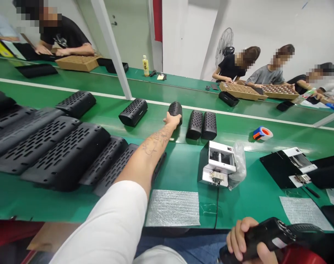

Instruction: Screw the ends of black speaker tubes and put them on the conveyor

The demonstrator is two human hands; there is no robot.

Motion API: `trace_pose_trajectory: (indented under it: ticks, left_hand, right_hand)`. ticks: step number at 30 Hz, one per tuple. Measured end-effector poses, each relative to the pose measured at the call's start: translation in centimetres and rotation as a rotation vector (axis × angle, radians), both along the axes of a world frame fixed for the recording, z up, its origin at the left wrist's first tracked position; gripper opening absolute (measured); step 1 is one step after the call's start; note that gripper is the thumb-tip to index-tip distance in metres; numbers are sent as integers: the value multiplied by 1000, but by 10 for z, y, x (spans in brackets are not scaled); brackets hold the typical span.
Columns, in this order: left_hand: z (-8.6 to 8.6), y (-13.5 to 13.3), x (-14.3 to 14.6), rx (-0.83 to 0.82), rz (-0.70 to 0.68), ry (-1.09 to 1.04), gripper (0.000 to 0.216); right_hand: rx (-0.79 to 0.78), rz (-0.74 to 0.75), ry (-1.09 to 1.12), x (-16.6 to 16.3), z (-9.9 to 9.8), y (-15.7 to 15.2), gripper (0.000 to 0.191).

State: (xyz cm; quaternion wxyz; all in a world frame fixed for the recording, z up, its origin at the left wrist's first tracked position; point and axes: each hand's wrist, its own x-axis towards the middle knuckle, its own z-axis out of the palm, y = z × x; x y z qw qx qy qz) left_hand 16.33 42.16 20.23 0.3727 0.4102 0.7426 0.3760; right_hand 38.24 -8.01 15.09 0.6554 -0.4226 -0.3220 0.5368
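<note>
My left arm reaches forward across the bench, and my left hand (172, 120) is closed around the near end of a black perforated housing (175, 108). That housing is on or just above the green belt; I cannot tell which. To its right stand two similar black housings (202, 124) side by side, and another housing (133, 112) lies to its left. Low at the right, my right hand (245, 240) wraps around a black electric screwdriver (268, 234), held in front of the bench edge with its tip pointing down and left.
Perforated black covers (65, 154) crowd the left bench. A screw feeder (217, 165) stands centre right, beside bubble wrap (173, 208); a second feeder (290, 167) and a tape roll (261, 134) lie further right. A white post (112, 47) rises ahead. Several people work across the belt.
</note>
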Motion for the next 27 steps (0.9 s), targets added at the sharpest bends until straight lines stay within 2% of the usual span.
trace_pose_trajectory:
  ticks: [3,5,7,9,11,13,15,17,21,24,27]
  left_hand:
    - [34,-41,-41,8,-77,-156,76]
    - [49,-82,-77,32,-144,-236,73]
    - [55,-132,-120,93,-205,-291,83]
    - [52,-187,-163,225,-369,-291,99]
    - [41,-245,-198,348,-502,-91,101]
    - [23,-301,-218,520,-617,152,95]
    - [2,-350,-222,663,-776,301,89]
    - [-22,-388,-215,707,-888,353,88]
    - [-67,-427,-196,664,-997,309,91]
    - [-93,-436,-191,655,-1023,299,88]
    - [-111,-438,-193,651,-1006,313,87]
  right_hand:
    - [90,-183,-194,-1,12,22,32]
    - [218,-305,-272,0,22,45,33]
    - [377,-405,-299,3,31,75,41]
    - [489,-511,-311,8,40,108,47]
    - [548,-574,-332,12,46,141,51]
    - [547,-581,-356,13,48,168,53]
    - [518,-547,-387,12,44,185,54]
    - [481,-480,-418,11,38,192,53]
    - [441,-406,-437,9,28,190,56]
    - [436,-424,-448,8,29,184,61]
    - [433,-422,-456,6,38,169,63]
